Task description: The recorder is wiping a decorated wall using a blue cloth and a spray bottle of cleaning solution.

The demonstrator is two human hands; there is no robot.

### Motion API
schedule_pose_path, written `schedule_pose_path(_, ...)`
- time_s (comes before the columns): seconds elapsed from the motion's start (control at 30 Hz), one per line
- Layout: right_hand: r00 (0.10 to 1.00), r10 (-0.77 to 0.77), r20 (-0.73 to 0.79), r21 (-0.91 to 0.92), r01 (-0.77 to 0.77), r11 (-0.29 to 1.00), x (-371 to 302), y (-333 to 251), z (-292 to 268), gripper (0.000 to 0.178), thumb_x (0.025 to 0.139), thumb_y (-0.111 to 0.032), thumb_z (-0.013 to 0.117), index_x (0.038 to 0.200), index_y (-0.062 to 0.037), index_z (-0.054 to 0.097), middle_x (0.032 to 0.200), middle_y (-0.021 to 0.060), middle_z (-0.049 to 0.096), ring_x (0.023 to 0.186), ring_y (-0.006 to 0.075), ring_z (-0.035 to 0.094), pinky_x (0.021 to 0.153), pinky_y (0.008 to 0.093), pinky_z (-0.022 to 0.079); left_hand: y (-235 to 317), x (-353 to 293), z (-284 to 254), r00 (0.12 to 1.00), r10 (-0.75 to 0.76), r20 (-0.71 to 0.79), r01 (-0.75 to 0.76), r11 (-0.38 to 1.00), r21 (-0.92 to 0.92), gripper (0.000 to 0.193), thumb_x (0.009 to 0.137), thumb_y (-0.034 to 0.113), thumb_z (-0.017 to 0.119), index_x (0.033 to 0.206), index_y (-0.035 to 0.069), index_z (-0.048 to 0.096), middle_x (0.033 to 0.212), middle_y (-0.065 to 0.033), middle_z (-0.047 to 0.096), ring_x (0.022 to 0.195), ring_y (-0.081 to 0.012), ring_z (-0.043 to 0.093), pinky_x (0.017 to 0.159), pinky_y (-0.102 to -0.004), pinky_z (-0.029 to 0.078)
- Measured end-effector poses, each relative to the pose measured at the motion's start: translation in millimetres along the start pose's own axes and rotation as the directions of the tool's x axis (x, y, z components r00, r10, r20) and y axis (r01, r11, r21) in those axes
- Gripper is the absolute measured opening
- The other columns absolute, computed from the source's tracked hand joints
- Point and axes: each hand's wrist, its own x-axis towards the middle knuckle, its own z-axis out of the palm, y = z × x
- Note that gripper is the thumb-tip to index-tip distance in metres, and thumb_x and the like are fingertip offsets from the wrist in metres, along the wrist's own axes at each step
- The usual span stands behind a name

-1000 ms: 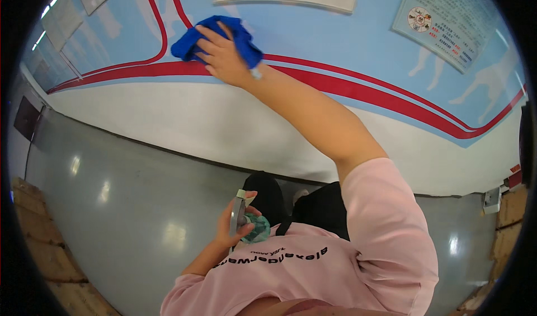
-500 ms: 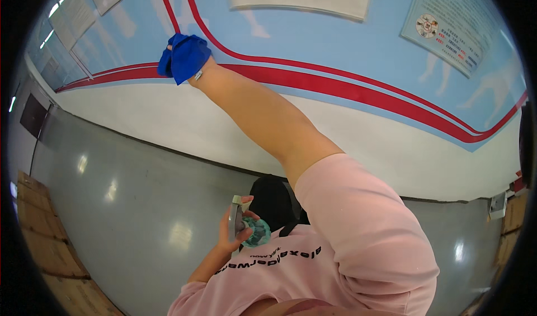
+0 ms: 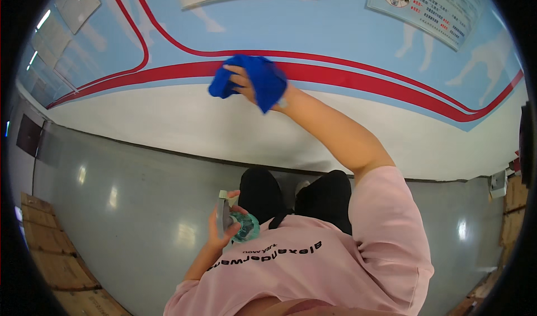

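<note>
At the far left, two pale sheets [image 3: 78, 7] hang on the light-blue wall [image 3: 184, 28], and on the near left brown cardboard boxes [image 3: 56, 249] stand along the grey floor [image 3: 140, 215], which shines with reflected lights. To the right of them, close to my body, my left hand [image 3: 217, 227] is closed around a spray bottle [image 3: 247, 229], the fingers and thumb wrapped about its grey head; the clear teal body points toward the right, just in front of my pink shirt [image 3: 313, 277]. Farther off and a little to the right, my right hand [image 3: 245, 85] is curled on a blue cloth [image 3: 269, 84], bunched against my fingers and draped over the back of the hand. The cloth lies across the wide red band [image 3: 347, 85] and the white lower part of the wall in my view; I cannot tell how firmly it presses there. Nearer me, below it, are my black trousers [image 3: 324, 198]. On the far right a printed poster [image 3: 430, 11] hangs tilted, and beyond the floor's right edge a small whitish box [image 3: 497, 185] sits just beside more cartons [image 3: 514, 194].
</note>
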Motion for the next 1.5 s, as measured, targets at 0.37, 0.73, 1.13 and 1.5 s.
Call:
schedule_pose_path(0.37,0.961,0.273,-0.033,-0.643,-0.230,0.731,-241.1,-16.7,-188.5,0.011,0.064,-0.016,0.073,0.065,-0.0178,0.062,0.084,0.0047,0.060,0.119,0.0295,0.055,0.109,0.0556,0.023,-7.5,31.7,10.0,0.981,0.024,0.192,-0.024,1.000,-0.003,0.069,0.077,0.018,0.070,0.136,0.000,0.039,0.138,-0.0129,0.043,0.092,-0.0221,0.061,0.080,-0.0340,0.047)
schedule_pose_path(0.73,0.552,0.649,-0.524,-0.665,-0.741,0.093,-351.0,-54.4,-296.5,0.031,0.086,-0.021,0.059,0.112,-0.0041,0.062,0.125,0.0195,0.051,0.123,0.0424,0.043,0.108,0.0473,0.031,-1.1,44.2,4.7,0.945,0.038,0.325,-0.022,0.998,-0.054,0.070,0.076,0.021,0.072,0.136,0.000,0.041,0.137,-0.0125,0.045,0.093,-0.0220,0.061,0.081,-0.0341,0.048)
schedule_pose_path(1.13,-0.320,0.290,-0.902,0.403,-0.864,0.301,-293.1,3.7,-368.4,0.059,0.097,-0.038,0.030,0.139,0.0025,0.036,0.145,0.0261,0.035,0.136,0.0439,0.024,0.113,0.0451,0.018,-6.6,10.3,12.6,0.981,-0.014,0.194,0.011,1.000,0.018,0.073,0.075,0.032,0.075,0.133,0.002,0.044,0.135,-0.0131,0.047,0.091,-0.0222,0.063,0.075,-0.0315,0.049)
schedule_pose_path(1.5,0.640,0.298,-0.708,-0.501,-0.753,0.427,-113.1,-55.4,-216.7,0.036,0.077,-0.027,0.065,0.110,-0.0120,0.066,0.123,0.0204,0.047,0.134,0.0432,0.028,0.105,0.0616,0.019,-0.3,-1.5,12.1,0.975,-0.007,0.220,0.014,0.999,-0.029,0.070,0.074,0.029,0.073,0.132,0.002,0.045,0.134,-0.0117,0.048,0.092,-0.0208,0.063,0.073,-0.0295,0.048)
